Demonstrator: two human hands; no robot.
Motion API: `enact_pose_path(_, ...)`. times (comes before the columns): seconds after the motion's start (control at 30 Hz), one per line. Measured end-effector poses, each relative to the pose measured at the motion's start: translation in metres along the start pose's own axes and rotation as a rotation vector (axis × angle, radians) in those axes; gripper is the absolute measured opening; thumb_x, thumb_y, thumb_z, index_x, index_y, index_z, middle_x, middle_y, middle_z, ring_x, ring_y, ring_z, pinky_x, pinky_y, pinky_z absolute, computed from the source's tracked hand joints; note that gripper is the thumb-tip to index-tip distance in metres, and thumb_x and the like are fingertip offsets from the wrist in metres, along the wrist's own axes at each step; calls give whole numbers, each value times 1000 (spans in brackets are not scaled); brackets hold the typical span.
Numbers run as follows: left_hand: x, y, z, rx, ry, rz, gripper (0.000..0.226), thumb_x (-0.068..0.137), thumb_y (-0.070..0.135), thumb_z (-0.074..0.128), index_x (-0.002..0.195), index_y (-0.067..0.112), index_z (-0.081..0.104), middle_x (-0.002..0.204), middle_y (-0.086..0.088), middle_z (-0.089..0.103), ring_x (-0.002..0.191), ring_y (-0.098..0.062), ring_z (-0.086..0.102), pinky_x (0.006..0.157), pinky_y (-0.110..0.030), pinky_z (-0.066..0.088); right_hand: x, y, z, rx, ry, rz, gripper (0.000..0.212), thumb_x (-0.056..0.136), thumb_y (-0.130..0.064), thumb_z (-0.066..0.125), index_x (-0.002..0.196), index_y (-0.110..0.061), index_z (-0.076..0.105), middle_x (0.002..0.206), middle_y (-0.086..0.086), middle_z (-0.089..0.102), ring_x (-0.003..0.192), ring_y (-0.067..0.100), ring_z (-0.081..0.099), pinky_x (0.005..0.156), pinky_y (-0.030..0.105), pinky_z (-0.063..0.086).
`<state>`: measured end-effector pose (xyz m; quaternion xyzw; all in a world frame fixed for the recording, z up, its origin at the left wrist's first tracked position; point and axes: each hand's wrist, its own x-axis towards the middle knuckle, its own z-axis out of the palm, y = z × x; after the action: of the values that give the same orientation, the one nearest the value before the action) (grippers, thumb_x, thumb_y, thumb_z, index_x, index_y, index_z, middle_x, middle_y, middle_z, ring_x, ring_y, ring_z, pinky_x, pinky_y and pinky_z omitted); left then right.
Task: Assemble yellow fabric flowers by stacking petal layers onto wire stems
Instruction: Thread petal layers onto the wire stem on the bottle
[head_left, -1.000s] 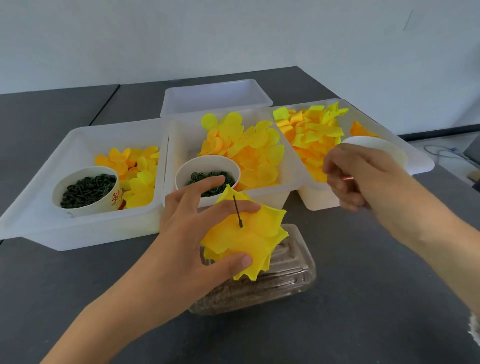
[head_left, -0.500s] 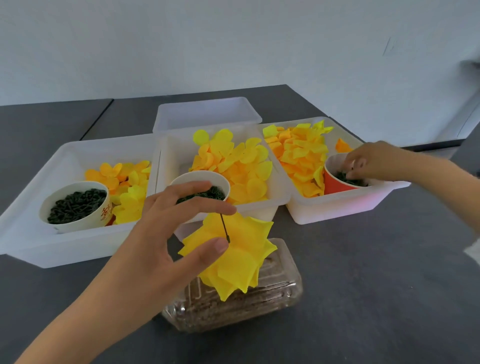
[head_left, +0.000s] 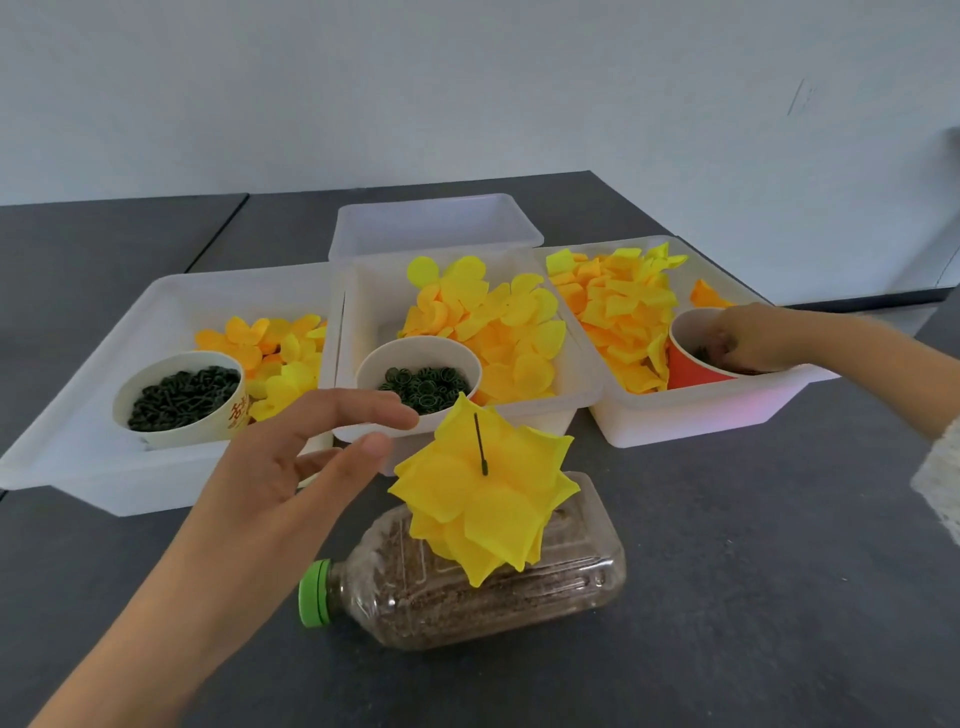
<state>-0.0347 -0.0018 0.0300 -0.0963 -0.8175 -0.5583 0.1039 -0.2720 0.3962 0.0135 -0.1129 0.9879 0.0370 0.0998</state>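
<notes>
Near the front edge of the dark table (head_left: 753, 597), a yellow fabric flower (head_left: 483, 499) stood on a thin dark wire stem (head_left: 480, 443), planted through a clear plastic bottle (head_left: 519, 597) lying on its side, green cap (head_left: 313, 601) toward the left. Left hand (head_left: 291, 478) hovered just beside the flower, fingers straight and spread, touching nothing. Right hand (head_left: 748, 340) was down in a red cup (head_left: 691, 366) in the right-hand white tray (head_left: 701, 410), fingers curled into dark small parts; could not tell whether anything was pinched yet.

Step in hand, by my judgement: fetching one small dark piece to slip over the stem tip above the petals. Done well, it would mean taking a single piece, bringing it straight over the wire, and steadying the petals lightly with the left hand so the stack does not tilt or slide on the stem.

Flower: several layers of bright yellow petals, edges pointed and slightly curled, overlapping and fanned outward, drooping toward the front. Wire tip poked up free through the centre.

Behind, toward the far edge: three trays of loose yellow and orange petals (head_left: 493, 332), two white cups of dark green pieces (head_left: 423, 387), one bare tray (head_left: 436, 228) at the back.
</notes>
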Motion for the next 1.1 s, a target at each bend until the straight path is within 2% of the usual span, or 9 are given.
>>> enact_pose_path(0.07,-1,1,-2,-2,-1,-18,15,87,39,66,99,34,72,116,15,69,103,-6,64,83,-15,49,-3,4,-7,6,38,31,14,88,-11,59,77,-19,60,82,2,59,67,8,48,57,23,36)
enact_pose_path(0.17,-2,0,-4,5,-3,-31,25,84,43,57,102,36,71,109,10,72,90,-38,60,75,-30,46,-12,10,-20,176,129,16,10,87,-14,65,77,-16,65,84,-1,61,71,10,53,60,23,36)
enact_pose_path(0.27,-1,-1,-2,-34,-15,-40,24,84,50,63,103,37,71,104,4,73,80,-48,58,80,-37,42,-25,5,-33,483,200,23,10,89,-9,62,79,-10,65,71,9,64,60,22,54,58,29,42)
enact_pose_path(0.3,0,-1,-1,-47,-12,-41,18,86,47,68,101,37,72,106,6,73,89,-47,62,82,-34,46,-30,-1,-38,567,242,26,10,90,-8,60,82,-6,64,66,13,63,57,24,52,55,26,43)
enact_pose_path(0.4,3,0,1,-70,-3,-34,12,86,38,69,97,36,73,111,12,71,98,-15,67,82,-12,48,-53,-35,-60,842,333,-18,13,94,-10,57,86,-1,61,59,8,57,48,14,47,44,13,40)
enact_pose_path(0.57,6,4,8,-90,8,-40,12,88,36,64,96,33,73,108,9,72,88,-16,66,75,-8,47,-110,-135,-82,1317,-135,-475,8,83,-14,67,84,-9,61,73,9,43,53,11,43,48,17,38)
enact_pose_path(0.73,3,7,13,-114,-22,-38,19,89,38,66,100,25,73,105,10,73,98,-3,67,80,-11,49,-128,-205,-75,1368,-423,-583,9,79,-9,65,87,-6,61,69,6,53,49,10,47,46,18,40)
enact_pose_path(0.87,-1,6,10,-93,-16,-24,24,87,39,57,100,27,72,105,12,73,99,-1,65,78,-5,44,-124,-219,-74,1346,-398,-530,13,78,-9,64,89,-5,61,68,11,52,46,11,46,44,18,40)
enact_pose_path(1.1,-3,-3,11,-108,-29,-54,19,91,39,58,101,31,72,109,12,72,103,-5,65,84,-11,47,-119,-217,-72,1208,-341,-498,3,85,-7,65,88,-8,64,66,15,50,47,13,45,44,20,40)
